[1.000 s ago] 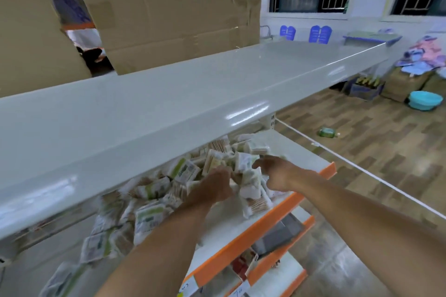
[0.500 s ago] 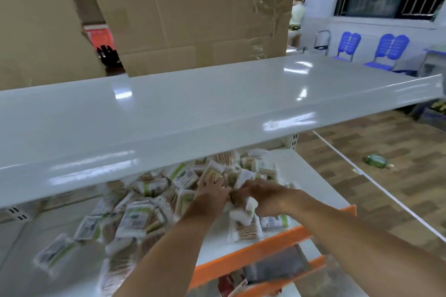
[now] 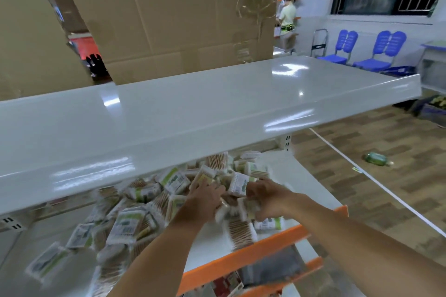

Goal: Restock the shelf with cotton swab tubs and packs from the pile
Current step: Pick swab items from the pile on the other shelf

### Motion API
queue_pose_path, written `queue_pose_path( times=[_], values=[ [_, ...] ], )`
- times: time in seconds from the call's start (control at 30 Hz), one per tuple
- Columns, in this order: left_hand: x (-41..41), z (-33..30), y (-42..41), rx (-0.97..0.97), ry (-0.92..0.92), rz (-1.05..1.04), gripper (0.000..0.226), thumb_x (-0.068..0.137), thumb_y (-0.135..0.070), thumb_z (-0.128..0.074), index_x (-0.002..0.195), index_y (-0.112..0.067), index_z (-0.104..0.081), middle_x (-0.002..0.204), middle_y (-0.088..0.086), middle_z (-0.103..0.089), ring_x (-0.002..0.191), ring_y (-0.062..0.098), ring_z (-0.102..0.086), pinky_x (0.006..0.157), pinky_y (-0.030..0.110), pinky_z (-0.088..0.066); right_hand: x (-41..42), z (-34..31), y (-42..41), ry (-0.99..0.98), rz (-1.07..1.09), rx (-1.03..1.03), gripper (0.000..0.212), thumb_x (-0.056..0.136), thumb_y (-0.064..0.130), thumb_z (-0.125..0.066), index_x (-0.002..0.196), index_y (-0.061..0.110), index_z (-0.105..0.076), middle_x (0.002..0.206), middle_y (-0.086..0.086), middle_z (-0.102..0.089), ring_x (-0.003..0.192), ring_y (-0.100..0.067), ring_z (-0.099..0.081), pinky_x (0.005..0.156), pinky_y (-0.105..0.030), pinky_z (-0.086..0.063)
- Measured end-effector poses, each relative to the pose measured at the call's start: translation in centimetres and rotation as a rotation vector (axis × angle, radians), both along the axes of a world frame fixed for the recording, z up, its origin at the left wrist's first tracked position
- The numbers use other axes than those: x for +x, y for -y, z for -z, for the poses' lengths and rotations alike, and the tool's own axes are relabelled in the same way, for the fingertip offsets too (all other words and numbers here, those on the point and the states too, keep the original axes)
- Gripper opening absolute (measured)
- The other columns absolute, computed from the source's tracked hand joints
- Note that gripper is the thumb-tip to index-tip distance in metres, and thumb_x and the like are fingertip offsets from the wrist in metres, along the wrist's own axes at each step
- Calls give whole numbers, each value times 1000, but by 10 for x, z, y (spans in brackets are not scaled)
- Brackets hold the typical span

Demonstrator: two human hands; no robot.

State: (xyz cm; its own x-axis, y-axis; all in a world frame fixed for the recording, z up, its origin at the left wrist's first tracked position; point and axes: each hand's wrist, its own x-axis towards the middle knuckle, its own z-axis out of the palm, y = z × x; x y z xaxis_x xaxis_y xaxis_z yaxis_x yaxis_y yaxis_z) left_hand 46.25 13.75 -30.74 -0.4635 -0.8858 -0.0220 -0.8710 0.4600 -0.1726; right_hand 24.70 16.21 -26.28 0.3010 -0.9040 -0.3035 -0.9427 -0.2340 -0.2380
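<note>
Cotton swab packs (image 3: pixel 135 222) lie in a loose pile on the white shelf (image 3: pixel 296 176) with the orange front edge, under the glossy top shelf (image 3: pixel 193 113). Your 2 hands meet at the right end of that pile. Your left hand (image 3: pixel 205 196) lies palm down on the packs; blur hides whether its fingers grip anything. Your right hand (image 3: pixel 268 196) curls its fingers round a small blurred pack (image 3: pixel 246 207). Just in front of both hands, 1 pack of bare swabs (image 3: pixel 241 232) rests near the orange edge.
</note>
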Motion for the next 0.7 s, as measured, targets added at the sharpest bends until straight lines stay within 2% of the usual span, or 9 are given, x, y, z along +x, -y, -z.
queue_pose_path(
  times=[0.03, 0.1, 0.23, 0.37, 0.43, 0.53, 0.6, 0.63, 0.7],
  values=[
    [0, 0, 1, 15, -6, 3, 47, 83, -38, -66, 125, -25, -47, 126, -1, -56, 127, 25, -43, 109, 38, -31, -4, 1, 0, 21, 33, 7, 49, 69, 27, -81, 105, 23, -48, 109, -3, -55, 94, -20, -53, 63, -29, -45],
    [-1, 0, 3, 36, 17, 16, 57, 77, -38, -73, 125, -25, -46, 127, 2, -54, 126, 25, -43, 108, 39, -35, -11, 3, 1, 53, 93, 1, 50, 67, 29, -81, 100, 23, -45, 99, 0, -54, 81, -17, -55, 54, -27, -42],
    [-3, -2, 4, 48, 107, 50, 66, 76, -43, -74, 135, -27, -49, 140, 11, -39, 134, 32, -32, 111, 44, -31, -17, 4, 3, 146, 140, -7, 66, 66, 32, -81, 121, 30, -45, 103, 7, -56, 83, -14, -58, 62, -27, -47],
    [-2, -10, 11, 77, 71, 19, 58, 79, -50, -69, 127, -19, -55, 139, 12, -43, 133, 30, -34, 109, 44, -33, -22, 4, 6, 231, 194, 29, 54, 63, 39, -82, 110, 34, -55, 97, 18, -58, 89, -10, -61, 68, -22, -50],
    [1, -17, 16, 153, -98, -30, 63, 71, -58, -75, 115, -16, -59, 126, 9, -52, 123, 27, -45, 103, 39, -39, -23, 1, 6, 261, 221, 49, 56, 63, 40, -83, 111, 29, -57, 96, 15, -59, 86, -8, -61, 66, -22, -50],
    [5, -32, 17, 257, -435, -140, 54, 67, -56, -83, 90, -18, -53, 95, -1, -57, 90, 17, -53, 72, 28, -40, -22, -3, 6, 297, 259, 65, 54, 61, 38, -82, 106, 27, -55, 97, 9, -63, 85, -7, -63, 63, -25, -56],
    [2, -42, 16, 371, -623, -240, 50, 71, -53, -82, 94, -16, -58, 92, 1, -65, 81, 16, -57, 68, 28, -43, -20, -6, 5, 329, 287, 80, 45, 61, 40, -81, 95, 30, -53, 93, 9, -63, 79, -4, -64, 51, -20, -51],
    [0, -45, 15, 461, -755, -274, 48, 75, -49, -81, 97, -11, -63, 91, 5, -69, 78, 17, -60, 69, 32, -48, -18, -8, 6, 347, 293, 90, 40, 63, 43, -81, 90, 32, -52, 91, 10, -64, 78, -3, -64, 48, -17, -48],
    [0, -50, 11, 609, -986, -296, 42, 85, -44, -73, 99, -5, -68, 73, 5, -67, 62, 15, -58, 60, 34, -48, -14, -8, 8, 428, 311, 112, 37, 69, 51, -81, 88, 32, -55, 90, 11, -64, 78, 0, -63, 50, -13, -47]
  ],
)
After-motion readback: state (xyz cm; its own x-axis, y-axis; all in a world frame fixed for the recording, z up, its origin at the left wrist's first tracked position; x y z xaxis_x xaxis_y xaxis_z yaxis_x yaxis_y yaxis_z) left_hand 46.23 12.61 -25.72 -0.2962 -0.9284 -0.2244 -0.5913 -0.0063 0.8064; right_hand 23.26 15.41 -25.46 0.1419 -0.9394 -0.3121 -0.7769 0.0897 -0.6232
